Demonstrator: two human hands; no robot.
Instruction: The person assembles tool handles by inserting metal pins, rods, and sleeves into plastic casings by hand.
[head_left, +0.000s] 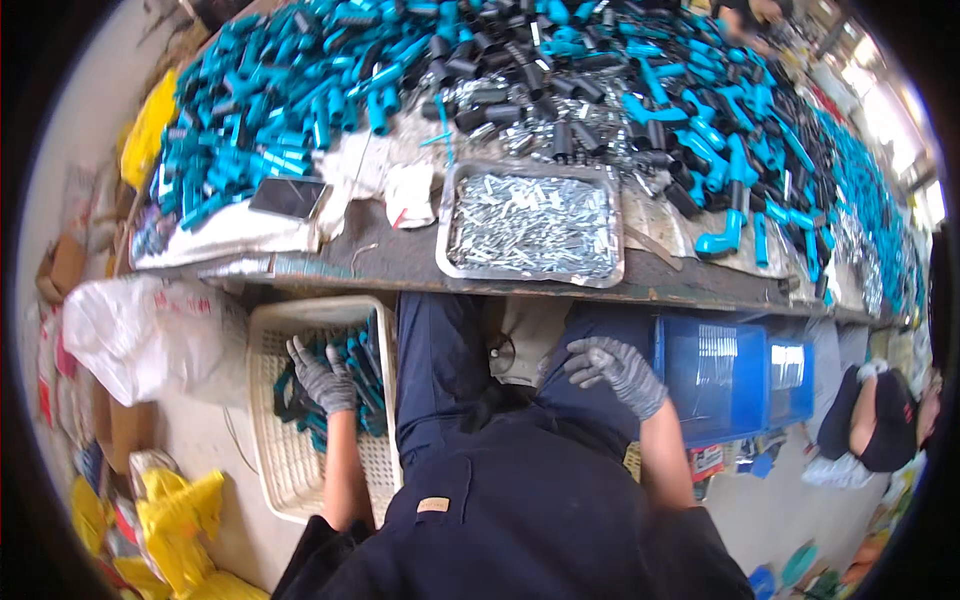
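My left hand (pixel 325 378), in a grey knit glove, is over a cream plastic basket (pixel 262 430) to the left of my legs. Its fingers are apart, and no object shows in them. Inside the basket lie teal-and-black plastic handles (pixel 368 362), partly hidden by the hand and forearm. My right hand (pixel 618 373), gloved the same way, hovers by my right thigh with fingers loosely spread and nothing visible in it. Ahead of me at the table edge sits a metal tray (pixel 530 277) full of small silvery metal pieces (pixel 530 225).
Teal handles (pixel 270 100) and black tubes (pixel 490 105) are heaped across the table (pixel 400 265). A phone (pixel 288 197) lies at its left front. Blue bins (pixel 710 390) stand right of my legs, a white plastic bag (pixel 150 335) left of the basket. Other people sit at far right and back.
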